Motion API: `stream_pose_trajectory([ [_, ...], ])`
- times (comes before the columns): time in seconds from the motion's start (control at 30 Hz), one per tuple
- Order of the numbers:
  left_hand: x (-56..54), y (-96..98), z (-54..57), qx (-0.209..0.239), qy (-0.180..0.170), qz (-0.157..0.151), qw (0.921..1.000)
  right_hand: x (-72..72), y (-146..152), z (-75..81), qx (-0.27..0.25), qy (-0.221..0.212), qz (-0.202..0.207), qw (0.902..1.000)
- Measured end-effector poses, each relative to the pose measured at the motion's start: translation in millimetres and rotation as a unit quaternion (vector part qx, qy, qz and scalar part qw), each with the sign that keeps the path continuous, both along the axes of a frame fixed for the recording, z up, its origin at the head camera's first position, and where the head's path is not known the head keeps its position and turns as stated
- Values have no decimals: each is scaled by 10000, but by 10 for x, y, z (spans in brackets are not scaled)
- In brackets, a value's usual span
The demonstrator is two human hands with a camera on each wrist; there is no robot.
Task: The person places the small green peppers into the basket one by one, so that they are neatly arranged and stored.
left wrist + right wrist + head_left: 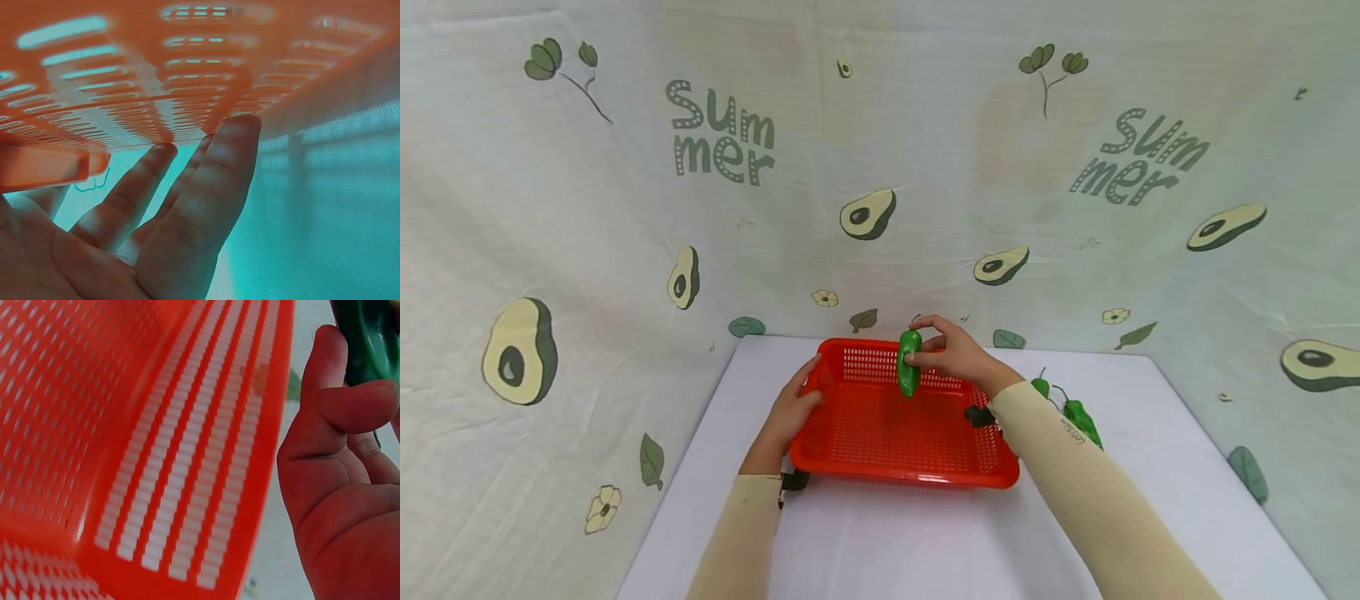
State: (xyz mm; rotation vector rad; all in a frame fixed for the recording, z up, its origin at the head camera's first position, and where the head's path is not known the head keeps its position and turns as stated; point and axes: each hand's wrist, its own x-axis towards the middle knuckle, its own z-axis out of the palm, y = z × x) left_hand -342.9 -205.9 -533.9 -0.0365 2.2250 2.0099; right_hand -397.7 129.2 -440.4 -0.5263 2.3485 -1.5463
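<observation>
The right sleeve (pixel 1097 483) lay nearest, leading to the right hand (pixel 958 354), which pinched 1 green pepper (pixel 907 380) between thumb and fingers. Below that grip sat the red basket (pixel 917 477); left of the grip, the left hand (pixel 792 408) rested straight fingers against its side. Right of the grip — partly behind the sleeve — lay at least 2 more peppers (pixel 1084 423). The work looked early: 1 pepper lifted but not yet released, the others untouched.
</observation>
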Motion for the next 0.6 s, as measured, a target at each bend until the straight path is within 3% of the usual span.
stream_pose_trajectory([
  [0.3, -33, -15, -39, -22, 94, 143, 9999, -128, -485, -139, -150, -67, 359, 9992],
  [0.6, -12, 4, -49, -134, 236, 38, 9996, -169, -806, -290, -67, -15, 660, 9978],
])
